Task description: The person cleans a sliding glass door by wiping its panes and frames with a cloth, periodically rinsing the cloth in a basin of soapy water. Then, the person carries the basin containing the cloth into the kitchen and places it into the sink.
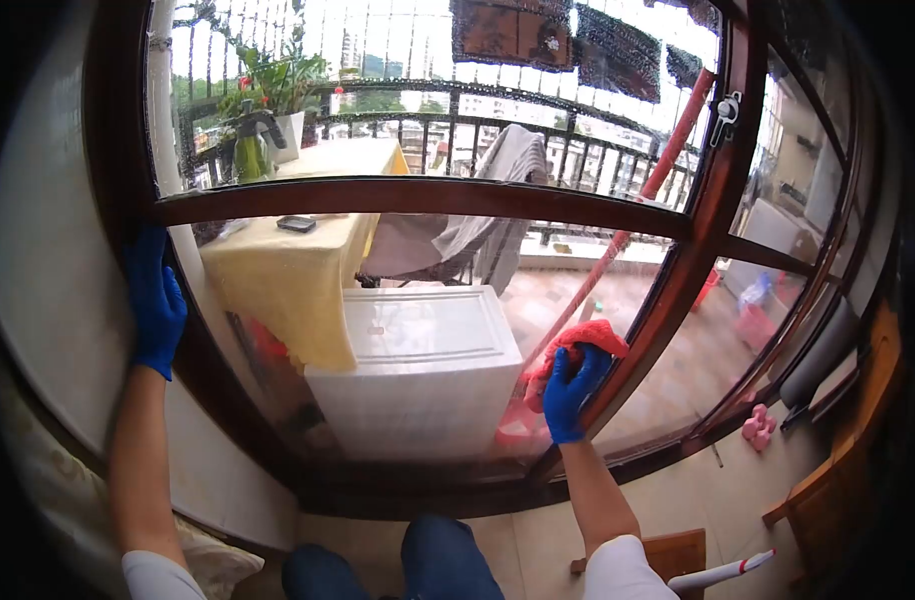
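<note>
A blue glove covers my right hand [576, 392], which is closed on a red cloth [546, 372] pressed against the lower glass pane [428, 400], near the right-hand brown door frame [650, 345]. My left hand [156, 305], also in a blue glove, rests against the left side of the frame [118, 150]; its fingers are apart and it holds nothing that I can see. Water drops dot the upper pane [398, 90]. The lower pane shows hazy streaks.
Behind the glass are a white box-like cabinet [413, 325], a yellow-covered table [278, 275], a spray bottle [251, 150], a plant and a red pole [618, 240]. Inside, at right, are pink dumbbells [759, 427] and wooden furniture [848, 470].
</note>
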Demonstrator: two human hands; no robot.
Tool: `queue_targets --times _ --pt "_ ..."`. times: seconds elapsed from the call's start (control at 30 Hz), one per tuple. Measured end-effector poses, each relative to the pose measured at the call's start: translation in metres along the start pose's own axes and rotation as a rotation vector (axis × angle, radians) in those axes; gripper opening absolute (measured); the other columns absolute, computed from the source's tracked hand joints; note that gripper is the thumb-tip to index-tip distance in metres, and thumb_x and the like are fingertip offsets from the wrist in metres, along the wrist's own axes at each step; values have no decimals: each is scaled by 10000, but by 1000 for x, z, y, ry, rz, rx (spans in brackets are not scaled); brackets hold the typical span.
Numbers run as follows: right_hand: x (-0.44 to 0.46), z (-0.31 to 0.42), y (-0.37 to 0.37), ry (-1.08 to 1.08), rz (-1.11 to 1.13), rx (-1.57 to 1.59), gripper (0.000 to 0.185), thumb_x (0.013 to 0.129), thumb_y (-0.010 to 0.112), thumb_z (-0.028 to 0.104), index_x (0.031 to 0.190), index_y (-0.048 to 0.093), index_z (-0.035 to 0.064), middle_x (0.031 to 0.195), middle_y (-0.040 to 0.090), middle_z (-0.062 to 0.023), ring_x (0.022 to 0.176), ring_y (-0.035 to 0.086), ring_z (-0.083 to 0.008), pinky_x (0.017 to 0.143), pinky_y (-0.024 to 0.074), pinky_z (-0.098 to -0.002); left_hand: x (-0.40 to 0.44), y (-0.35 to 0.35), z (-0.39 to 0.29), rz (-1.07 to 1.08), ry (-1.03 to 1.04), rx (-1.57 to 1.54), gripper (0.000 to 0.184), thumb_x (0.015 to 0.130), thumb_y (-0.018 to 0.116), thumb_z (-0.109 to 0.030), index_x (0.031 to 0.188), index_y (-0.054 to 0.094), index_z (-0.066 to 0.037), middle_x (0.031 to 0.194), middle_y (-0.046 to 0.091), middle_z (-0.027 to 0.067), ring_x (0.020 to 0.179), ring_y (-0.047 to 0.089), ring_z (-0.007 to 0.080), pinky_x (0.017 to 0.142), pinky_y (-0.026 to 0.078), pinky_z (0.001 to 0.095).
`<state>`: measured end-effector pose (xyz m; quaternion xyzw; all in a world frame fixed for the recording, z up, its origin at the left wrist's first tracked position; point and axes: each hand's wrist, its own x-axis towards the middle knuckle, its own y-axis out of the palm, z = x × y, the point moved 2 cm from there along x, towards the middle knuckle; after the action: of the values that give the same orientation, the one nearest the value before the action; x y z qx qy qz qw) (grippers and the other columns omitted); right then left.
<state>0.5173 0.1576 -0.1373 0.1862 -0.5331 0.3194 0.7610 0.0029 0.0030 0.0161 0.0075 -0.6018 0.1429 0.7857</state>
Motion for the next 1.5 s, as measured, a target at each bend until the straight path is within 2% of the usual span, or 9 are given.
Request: queue_targets --times 0.27,0.4,0.57,0.7,0.97,1.17,1.3,1.33,1.5 --pt "116 55 45 134 -310 73 458 944 357 191 1345 274 -14 1382 320 -159 1270 320 -243 1044 230 -311 -6 4 -1 59 -45 8 387 869 407 -59 1252 429 -12 1275 451 150 1205 397 308 1049 239 428" --pt "-55 180 129 -574 379 -69 410 821 496 221 1191 491 45 1234 446 -190 1199 382 -328 1027 260 -423 -2 -3 -4 73 -52 -19 390 855 422 -42 1244 441 -31 1265 457 148 1190 406 312 1043 249 422" --pt "-212 175 157 -1859 84 -839 589 900 329 219 1395 91 7 1471 61 -93 1352 88 -221 1092 103 -313 -3 -2 5 68 -2 -31 420 830 438 -46 1250 438 -51 1263 455 141 1183 409 315 1049 230 443" --pt "-152 140 136 -904 1157 37 490 864 467 251 1319 383 88 1321 422 -63 1192 411 -187 994 284 -367 -8 2 10 1 5 -78 439 812 468 -62 1250 446 -83 1219 476 162 1135 446 318 1017 279 476" --pt "2 258 157 -661 256 -130 564 787 594 340 1230 455 20 1293 424 -158 1236 345 -323 1021 175 -539 -13 9 18 -29 21 -72 470 787 477 -52 1253 436 -96 1184 488 156 1093 470 322 992 307 474" --pt "-260 215 201 -1453 815 -92 466 862 455 210 1295 392 51 1303 431 -108 1239 364 -221 1033 236 -378 -15 6 22 -112 34 -149 500 746 527 -39 1237 449 -82 1121 503 160 1042 495 314 955 359 468" --pt "-229 192 194 -546 1595 715 460 813 487 147 1259 433 48 1298 434 -88 1232 371 -200 1036 241 -366 -17 5 22 -53 8 -145 506 736 531 -48 1235 451 -70 1160 490 168 1098 464 306 989 316 471" --pt "-203 203 198 -1132 1163 225 425 843 464 125 1264 443 77 1309 429 -76 1233 373 -165 1052 206 -406 -19 6 22 -43 9 -152 522 734 531 -59 1248 437 -62 1193 473 169 1125 448 303 1004 296 470" --pt "-14 359 194 -971 399 26 468 811 534 234 1256 448 116 1283 439 -51 1217 374 -202 1038 182 -501 -20 7 19 -4 29 -103 574 739 530 -73 1295 390 -74 1233 443 168 1142 426 311 1006 295 453"
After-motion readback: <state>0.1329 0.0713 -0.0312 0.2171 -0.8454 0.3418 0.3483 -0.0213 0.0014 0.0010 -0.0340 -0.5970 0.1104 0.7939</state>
